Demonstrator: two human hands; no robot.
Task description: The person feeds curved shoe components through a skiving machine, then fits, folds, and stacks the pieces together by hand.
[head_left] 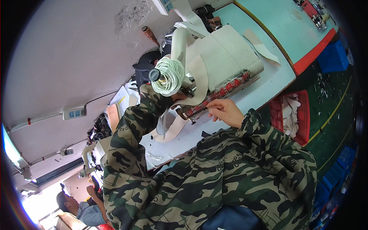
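i see my right hand (225, 111) at the front edge of the sewing machine (214, 96), right by the red patterned strip (226, 89). the fingers are curled in and seem to press on the strip's edge, but i can't tell if they really pinch it. my left hand (177, 96) is mostly hidden behind the big spool of white cord (168, 76). only a bit shows near the long beige band (199, 80), so i can't tell if it is spread or closed.

the beige band loops over the machine and hangs down to the pale blue table (268, 82). a big beige sheet (226, 53) lies on top, behind it. a red basket (293, 117) with pale scraps sits beside the table.

i think the band could slip crooked, because i can't see my left hand guiding it. my right fingers are very close to the moving part and could get nipped. the loose loop hanging down could snag too.
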